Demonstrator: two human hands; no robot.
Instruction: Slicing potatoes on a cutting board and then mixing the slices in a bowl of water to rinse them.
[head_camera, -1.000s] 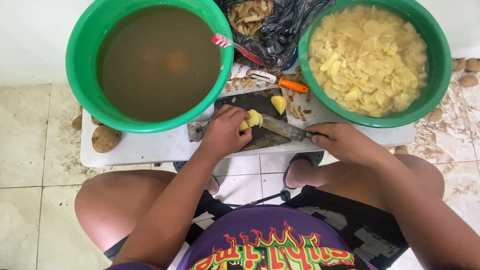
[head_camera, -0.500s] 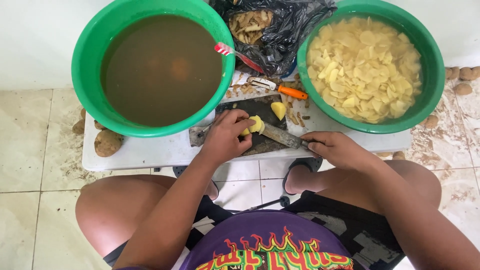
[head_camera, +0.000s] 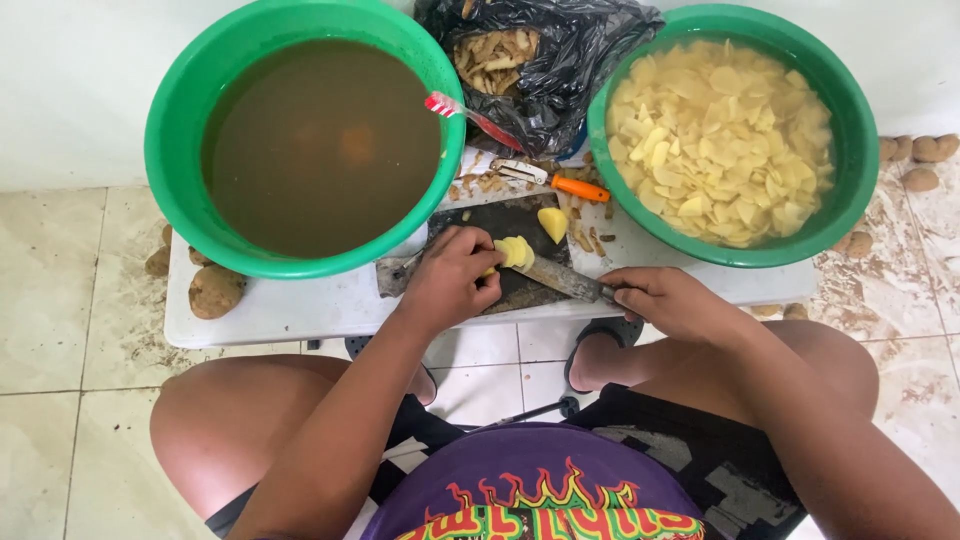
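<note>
My left hand presses a peeled potato piece against a dark cutting board on a low white table. In my right hand is a knife whose blade lies against the cut slices at the potato's right end. A second peeled potato half rests on the board just beyond. My bare knees show below the table.
A green basin of murky brown water stands at the left, a green basin of potato slices at the right. Between them are a black bag of peelings, an orange-handled peeler and a red-and-white toothbrush. Unpeeled potatoes lie at the table's left.
The knife has come down again on the potato; fresh slices lean at its right end. My left hand has crept slightly back along the piece. The view has shifted a little.
</note>
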